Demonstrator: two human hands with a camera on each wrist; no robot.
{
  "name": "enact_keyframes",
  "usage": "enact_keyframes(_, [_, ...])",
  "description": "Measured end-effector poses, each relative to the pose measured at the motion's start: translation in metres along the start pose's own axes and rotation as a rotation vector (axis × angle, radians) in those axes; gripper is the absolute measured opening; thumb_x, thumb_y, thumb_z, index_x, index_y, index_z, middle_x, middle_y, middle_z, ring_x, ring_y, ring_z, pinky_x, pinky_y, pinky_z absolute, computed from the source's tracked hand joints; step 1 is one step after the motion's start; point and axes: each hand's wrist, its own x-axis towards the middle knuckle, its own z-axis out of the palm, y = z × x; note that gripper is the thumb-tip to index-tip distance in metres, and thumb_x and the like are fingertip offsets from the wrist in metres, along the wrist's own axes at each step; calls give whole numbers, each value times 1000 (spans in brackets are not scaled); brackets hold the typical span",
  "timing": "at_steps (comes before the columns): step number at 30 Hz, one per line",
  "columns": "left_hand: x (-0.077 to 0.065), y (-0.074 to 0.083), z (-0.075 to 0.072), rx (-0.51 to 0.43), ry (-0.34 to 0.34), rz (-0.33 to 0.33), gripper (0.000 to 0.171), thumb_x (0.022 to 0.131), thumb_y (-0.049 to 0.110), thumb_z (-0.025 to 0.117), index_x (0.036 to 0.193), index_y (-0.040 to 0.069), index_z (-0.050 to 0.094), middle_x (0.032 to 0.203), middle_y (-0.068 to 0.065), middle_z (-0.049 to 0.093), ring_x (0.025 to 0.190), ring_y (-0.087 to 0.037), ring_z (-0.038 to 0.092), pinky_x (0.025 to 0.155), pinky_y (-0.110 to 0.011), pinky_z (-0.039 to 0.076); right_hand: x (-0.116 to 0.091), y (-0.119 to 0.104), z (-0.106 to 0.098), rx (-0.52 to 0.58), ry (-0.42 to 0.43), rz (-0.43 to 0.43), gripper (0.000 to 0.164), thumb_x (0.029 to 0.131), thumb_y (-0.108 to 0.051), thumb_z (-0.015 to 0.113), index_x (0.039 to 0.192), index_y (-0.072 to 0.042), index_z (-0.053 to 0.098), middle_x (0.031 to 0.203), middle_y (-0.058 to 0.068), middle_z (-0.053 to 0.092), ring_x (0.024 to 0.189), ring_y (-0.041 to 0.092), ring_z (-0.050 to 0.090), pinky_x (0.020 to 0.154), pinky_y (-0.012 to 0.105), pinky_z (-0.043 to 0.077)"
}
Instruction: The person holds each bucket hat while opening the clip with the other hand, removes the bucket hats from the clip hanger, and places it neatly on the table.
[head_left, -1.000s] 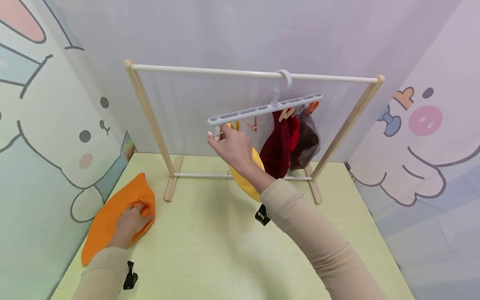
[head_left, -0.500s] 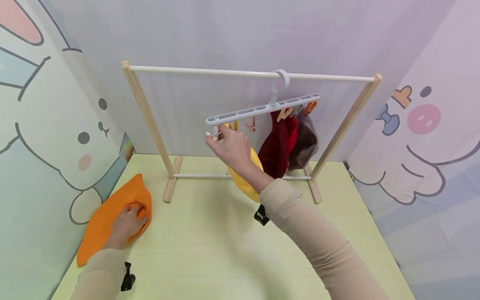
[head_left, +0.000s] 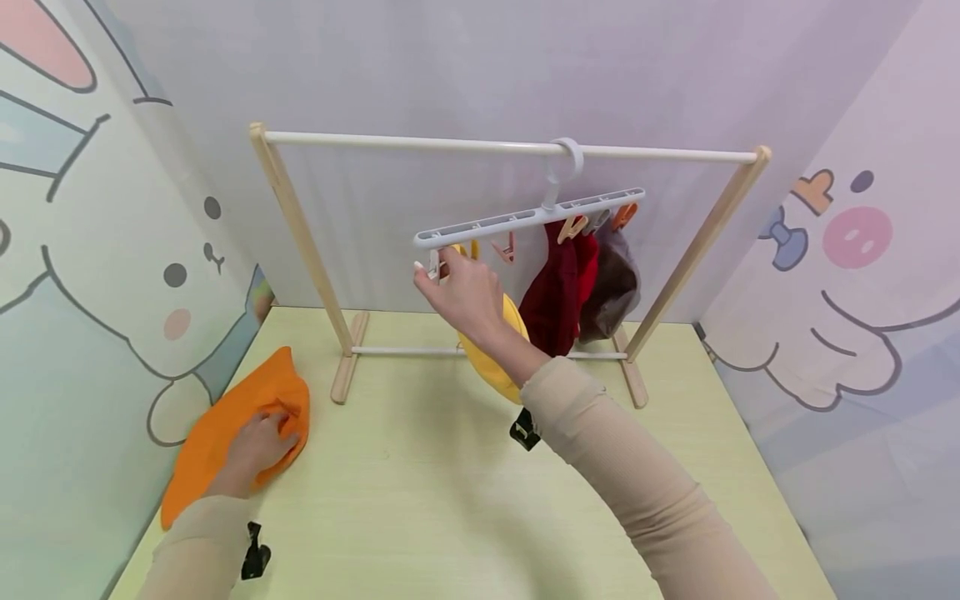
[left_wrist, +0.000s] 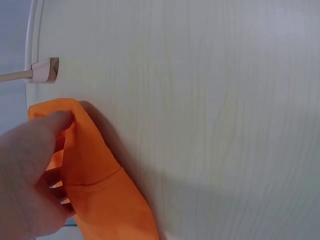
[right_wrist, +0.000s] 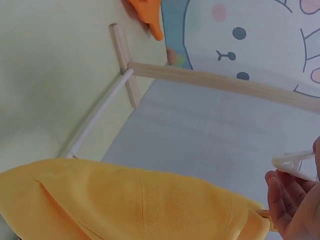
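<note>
At the left of the table lies an orange cloth item with a stitched seam. My left hand grips a fold of it near its right edge, thumb on top and fingers partly behind the cloth. Up at the left end of the white hanger, my right hand pinches a white clothespin between thumb and fingers. Nothing shows between that clothespin's tips. A yellow cloth item hangs from a yellow clip right beside the right hand, partly behind my wrist in the head view.
The hanger hooks over the rod of a wooden rack. A pink clothespin hangs from its middle. To its right hang a dark red cloth, a red one, and a grey-brown one. Printed cloth walls surround the table.
Both hands keep nearly the same place and hold. The head view shifts slightly sideways and back; the hanger and hanging cloths stay as they were.
</note>
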Motion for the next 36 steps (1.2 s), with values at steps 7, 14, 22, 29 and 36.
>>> enact_keyframes(7, [0, -1, -2, -1, 19, -14, 45, 85, 24, 58, 114, -9, 53, 112, -34, 48, 97, -47, 48, 83, -56, 40, 1, -2, -2, 24, -27, 24, 24, 86, -41, 54, 86, -17, 56, 71, -6, 61, 49, 14, 46, 44, 25, 33])
enact_keyframes(14, [2, -1, -3, -8, 100, -7, 38, 84, 21, 59, 110, -6, 58, 108, -30, 51, 91, -44, 52, 76, -55, 43, 1, -5, -3, 56, -49, 43, 27, 86, -43, 54, 88, -16, 54, 71, -6, 59, 51, 13, 47, 46, 26, 35])
enact_keyframes(22, [1, 17, -16, -26, 138, 68, 29, 85, 18, 59, 107, -1, 62, 108, -28, 54, 92, -42, 53, 77, -54, 43, 0, -6, -3, 65, -42, 35, 29, 87, -43, 54, 91, -15, 53, 67, -4, 51, 51, 13, 44, 44, 26, 34])
enact_keyframes(29, [3, 32, -26, -25, 198, 142, 29, 85, 17, 61, 107, -2, 62, 107, -25, 55, 90, -39, 54, 76, -52, 45, 1, -9, -7, 57, -58, 25, 32, 88, -45, 52, 97, -14, 53, 73, -4, 55, 55, 13, 48, 49, 27, 38])
enact_keyframes(36, [2, 54, -37, -25, 221, 205, 25, 85, 19, 61, 104, 3, 64, 108, -22, 57, 87, -35, 57, 67, -47, 47, 1, -11, -10, 44, -80, 30, 33, 88, -47, 52, 96, -15, 51, 72, -4, 54, 56, 13, 48, 50, 28, 38])
